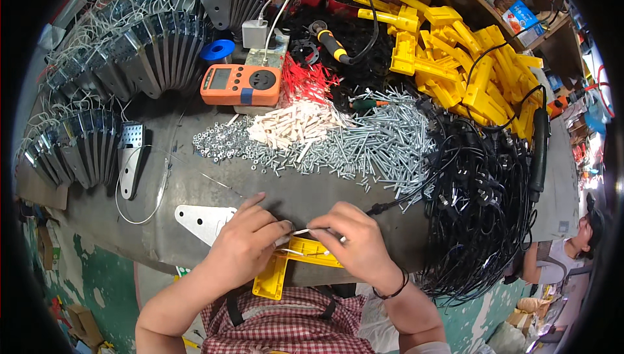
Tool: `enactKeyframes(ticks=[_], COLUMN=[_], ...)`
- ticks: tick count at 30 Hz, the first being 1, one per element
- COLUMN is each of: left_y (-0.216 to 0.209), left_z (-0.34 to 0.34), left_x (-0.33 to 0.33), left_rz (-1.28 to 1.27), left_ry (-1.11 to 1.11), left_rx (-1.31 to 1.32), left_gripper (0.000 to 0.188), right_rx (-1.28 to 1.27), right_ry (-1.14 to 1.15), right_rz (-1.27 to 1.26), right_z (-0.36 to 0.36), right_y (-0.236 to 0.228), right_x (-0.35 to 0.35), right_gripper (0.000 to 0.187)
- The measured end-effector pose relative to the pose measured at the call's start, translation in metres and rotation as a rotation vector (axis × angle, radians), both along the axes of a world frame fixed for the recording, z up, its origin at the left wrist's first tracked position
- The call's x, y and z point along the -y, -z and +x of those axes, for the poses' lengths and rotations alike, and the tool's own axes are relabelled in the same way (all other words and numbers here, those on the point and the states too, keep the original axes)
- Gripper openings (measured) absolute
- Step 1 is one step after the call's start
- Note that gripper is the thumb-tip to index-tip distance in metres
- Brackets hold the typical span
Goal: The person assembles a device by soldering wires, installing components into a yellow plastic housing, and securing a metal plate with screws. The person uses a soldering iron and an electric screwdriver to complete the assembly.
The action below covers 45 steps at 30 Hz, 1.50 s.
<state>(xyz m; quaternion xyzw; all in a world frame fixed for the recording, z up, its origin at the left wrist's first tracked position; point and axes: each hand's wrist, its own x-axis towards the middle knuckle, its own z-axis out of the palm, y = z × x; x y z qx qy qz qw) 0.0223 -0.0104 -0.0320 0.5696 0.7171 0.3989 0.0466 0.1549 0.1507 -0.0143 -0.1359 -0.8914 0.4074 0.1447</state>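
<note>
Both hands meet at the table's front edge. My left hand (250,240) is closed, thumb and forefinger pinching one end of a thin white wire (300,231). The other end of that short stretch sits between the fingertips of my right hand (354,237), also closed. Below the hands lies an L-shaped yellow plastic housing (271,280), its hollow side up, with white leads inside it. A perforated metal plate (195,221) with a tapered end lies flat beside my left hand, partly covered by it. A black cord (390,206) runs from behind my right hand toward the right.
Piles of screws (383,139), white sleeves (292,126) and red pieces (305,81) lie ahead. An orange meter (240,85), solder spool (218,50) and soldering iron (333,45) stand behind. Metal plates (153,48) fill the left; yellow housings (468,61) and black cords (481,204) the right.
</note>
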Motion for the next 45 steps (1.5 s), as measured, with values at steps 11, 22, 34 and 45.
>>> enactKeyframes(ticks=[11, 22, 34, 45], left_y=[-0.006, -0.009, -0.009, 0.007], left_z=[0.004, 0.021, 0.023, 0.039], left_x=[0.003, 0.006, 0.010, 0.034], left_rz=[-0.069, -0.106, -0.160, -0.109], left_ry=[-0.144, -0.072, -0.084, -0.135], left_rx=[0.166, -0.067, -0.195, -0.371], left_gripper=[0.024, 0.021, 0.027, 0.020], right_rx=[0.025, 0.025, -0.023, -0.026], right_ry=[-0.210, -0.237, -0.205, -0.007], right_rz=[-0.288, -0.010, -0.073, 0.163], right_z=[0.004, 0.008, 0.003, -0.010], right_y=[-0.015, -0.001, 0.004, 0.016], right_x=[-0.009, -0.005, -0.002, -0.006], right_gripper=[0.016, 0.013, 0.011, 0.016])
